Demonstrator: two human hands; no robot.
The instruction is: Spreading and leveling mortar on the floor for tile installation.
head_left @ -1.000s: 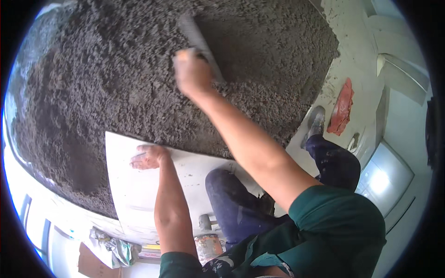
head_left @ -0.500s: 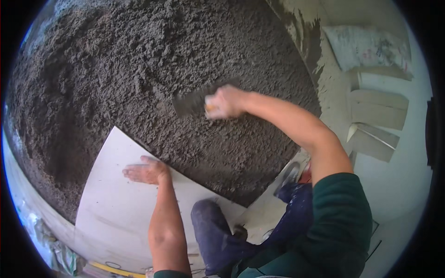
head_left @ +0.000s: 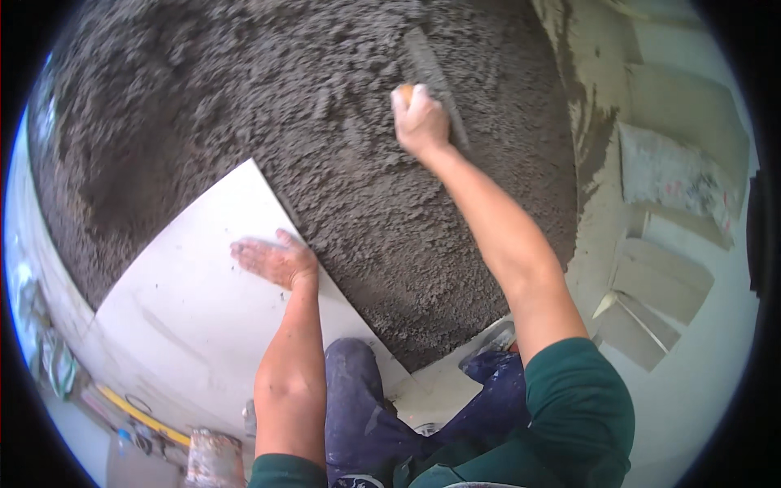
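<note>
My right hand [head_left: 421, 122] is closed round the orange-tipped handle of a flat plastering trowel [head_left: 433, 71]. The trowel's long metal blade lies against a bed of dark, crumbly mortar [head_left: 350, 163], ahead of me and to the right. My left hand [head_left: 275, 259] rests flat on a large white tile [head_left: 195, 276], its fingers stretched out and the thumb apart. One edge of the tile runs along the mortar. My knee is close to the tile's near edge.
Mortar-smeared floor borders the bed on the right, with a white sack [head_left: 675, 175] and several flat grey pieces [head_left: 663, 276] beyond. At the lower left are a yellow level-like bar [head_left: 142, 413], a stained bucket [head_left: 215, 459] and crumpled plastic [head_left: 53, 358].
My right hand has carried the trowel farther forward over the mortar, and its blade has turned. The view has shifted; my left hand still rests on the tile.
</note>
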